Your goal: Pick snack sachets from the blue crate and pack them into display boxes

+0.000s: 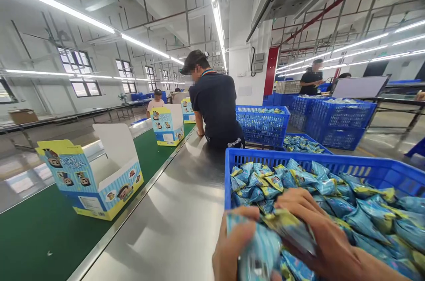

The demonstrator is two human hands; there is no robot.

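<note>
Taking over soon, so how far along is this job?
Done: hard to say, since I can't see inside the open box on the belt. In hand: the left hand and right hand grip sachets above the crate. Left: the crate is heaped, and another crate behind holds more.

Head view under bright, even indoor light. Long LED strip lights [56,4] across the ceiling give most of the illumination, and daylight enters through the windows [75,60] at far left, which appear overexposed. The steel table top [166,228] shows broad glare and soft, diffuse shadows. The green conveyor belt [43,232] is less reflective. Wide-angle distortion bends the ceiling beams [338,4] toward the frame edges, and the top right corner darkens. The left hand [234,245], right hand [318,228] and foil packets [262,250] at the bottom edge are slightly soft, with highlights on the foil.
</note>
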